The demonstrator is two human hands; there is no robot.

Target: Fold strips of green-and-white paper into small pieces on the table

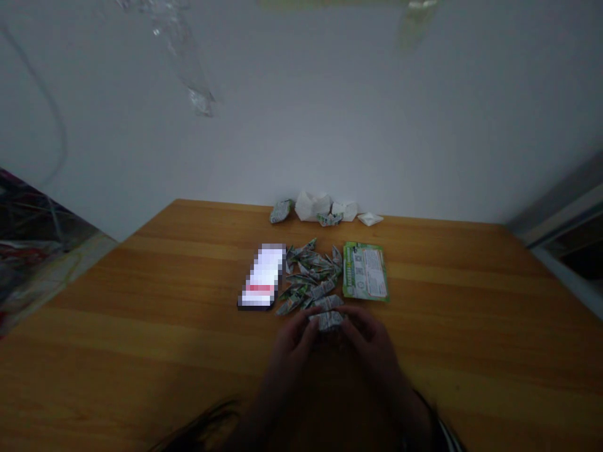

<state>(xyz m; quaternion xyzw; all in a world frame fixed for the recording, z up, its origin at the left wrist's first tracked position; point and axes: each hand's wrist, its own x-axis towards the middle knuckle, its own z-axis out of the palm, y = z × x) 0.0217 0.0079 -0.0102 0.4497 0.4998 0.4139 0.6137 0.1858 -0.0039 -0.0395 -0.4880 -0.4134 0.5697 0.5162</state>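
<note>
I find the folded paper at the lower centre of the frame, held just in front of the person between both hands. The left hand and the right hand each pinch one end, thumbs against the near side and index fingers along the top; the other fingers are too dark for me to read. I judge the paper light and thin, stiffer along its creases, easy to crumple or tear under a hard squeeze and not very slippery. I would take it by the folded ends with light fingertips, as the hands do.

Just above the fingertips, a pile of folded paper pieces crowds the middle of the frame; I cannot tell whether its nearest piece touches the held one. It leaves little room on that side. The phone lies just left of the pile, and green-edged printed sheets lie just right of it. Farther up, along the foot of the wall, I see crumpled white paper and a white folded piece, well apart from the hands.
</note>
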